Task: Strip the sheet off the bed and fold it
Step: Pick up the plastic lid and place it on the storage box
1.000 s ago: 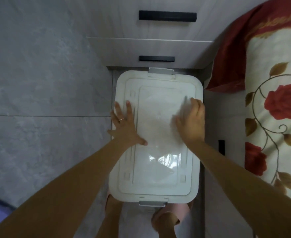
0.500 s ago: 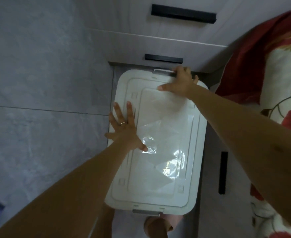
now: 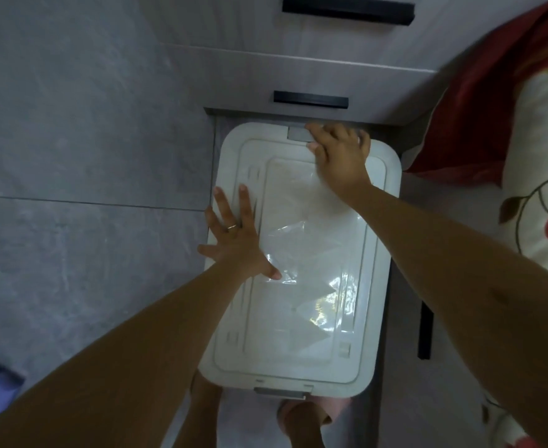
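Beside grey floor tiles (image 3: 72,124), the box lid (image 3: 298,324) was pressed by the flat left hand (image 3: 237,240), best held steady while the far latch (image 3: 297,134) was gripped by the curled right hand (image 3: 340,156).

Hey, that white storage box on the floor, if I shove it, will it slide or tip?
Likely slides, not tips: the storage box is broad, flat on smooth-looking floor tiles. Its glossy lid looks stiff, though the left hand pressing flat could slip. The far latch the right hand grips seems thin; lifting by it may fail.
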Tool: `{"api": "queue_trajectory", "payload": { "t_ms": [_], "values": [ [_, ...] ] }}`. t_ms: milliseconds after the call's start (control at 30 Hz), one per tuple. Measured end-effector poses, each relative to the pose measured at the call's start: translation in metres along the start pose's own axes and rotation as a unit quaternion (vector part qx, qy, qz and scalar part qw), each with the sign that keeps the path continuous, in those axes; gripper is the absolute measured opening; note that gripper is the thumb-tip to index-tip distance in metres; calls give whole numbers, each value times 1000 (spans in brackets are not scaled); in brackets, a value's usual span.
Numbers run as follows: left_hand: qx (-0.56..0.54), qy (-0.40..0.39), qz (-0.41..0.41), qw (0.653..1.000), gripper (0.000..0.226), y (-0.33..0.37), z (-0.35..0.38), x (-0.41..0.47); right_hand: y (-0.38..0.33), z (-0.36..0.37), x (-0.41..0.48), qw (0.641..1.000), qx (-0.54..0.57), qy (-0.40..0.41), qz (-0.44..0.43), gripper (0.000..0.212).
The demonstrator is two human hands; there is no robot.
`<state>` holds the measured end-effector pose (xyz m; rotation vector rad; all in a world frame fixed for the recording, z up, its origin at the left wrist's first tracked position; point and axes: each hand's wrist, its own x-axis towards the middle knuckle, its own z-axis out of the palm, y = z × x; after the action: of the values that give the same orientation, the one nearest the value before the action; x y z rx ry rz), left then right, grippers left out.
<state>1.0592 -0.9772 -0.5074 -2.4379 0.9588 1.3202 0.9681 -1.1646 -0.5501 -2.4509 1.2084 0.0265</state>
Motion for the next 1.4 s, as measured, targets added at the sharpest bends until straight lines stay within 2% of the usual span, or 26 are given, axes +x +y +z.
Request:
{"api": "queue_trajectory", "payload": {
  "t_ms": [233, 433, 467, 533, 633, 700, 767, 833, 900, 967, 1033, 1100, 1133, 1167, 1200, 1233, 1333, 1400],
  "values": [
    [0, 12, -4, 1000, 160, -1, 3, 4, 1, 4, 0, 1000, 13, 18, -3, 39],
    [-8, 12, -15, 1000, 159, 2, -1, -1, -23, 2, -15, 997, 38, 1, 63, 44],
    [-11, 13, -15, 1000, 159, 2, 0, -6, -30, -1, -30, 995, 77, 14, 53, 44],
    [-16, 18, -12, 1000, 158, 3, -2, -9, -44, -12, -67, 981, 165, 90, 46, 42],
    [-6, 60, -18, 998, 154, 8, 3, -17, -62, -24, -153, 948, 215, 187, 143, 29],
    [27, 98, -5, 995, 143, 9, 17, -26, -71, -22, -216, 907, 258, 221, 249, 21],
    [61, 112, 30, 991, 119, 9, 41, -41, -77, -13, -278, 840, 302, 226, 391, 19],
    [79, 133, 53, 987, 95, 5, 64, -54, -83, 10, -329, 737, 354, 205, 539, 29],
    [106, 130, 67, 984, 86, -6, 78, -62, -92, 28, -353, 626, 432, 182, 623, 47],
    [145, 99, 98, 980, 93, -21, 84, -66, -95, 47, -364, 590, 451, 146, 654, 56],
    [201, 66, 136, 968, 104, -40, 84, -69, -94, 65, -370, 586, 444, 120, 667, 58],
    [230, 45, 159, 959, 111, -53, 81, -67, -105, 67, -364, 563, 474, 86, 672, 67],
    [233, 40, 163, 958, 112, -56, 79, -65, -112, 70, -362, 523, 530, 56, 665, 77],
    [236, 38, 161, 958, 113, -56, 78, -64, -119, 70, -360, 464, 594, 49, 655, 76],
    [239, 39, 154, 958, 114, -53, 77, -63, -123, 72, -355, 419, 638, 62, 643, 63],
    [244, 37, 145, 958, 115, -50, 78, -66, -127, 71, -350, 394, 640, 72, 656, 51],
    [241, 43, 112, 963, 117, -37, 85, -74, -128, 72, -339, 355, 593, 89, 718, 41],
    [232, 47, 94, 967, 116, -30, 88, -78, -128, 76, -335, 350, 586, 93, 725, 50]
  ]
}}
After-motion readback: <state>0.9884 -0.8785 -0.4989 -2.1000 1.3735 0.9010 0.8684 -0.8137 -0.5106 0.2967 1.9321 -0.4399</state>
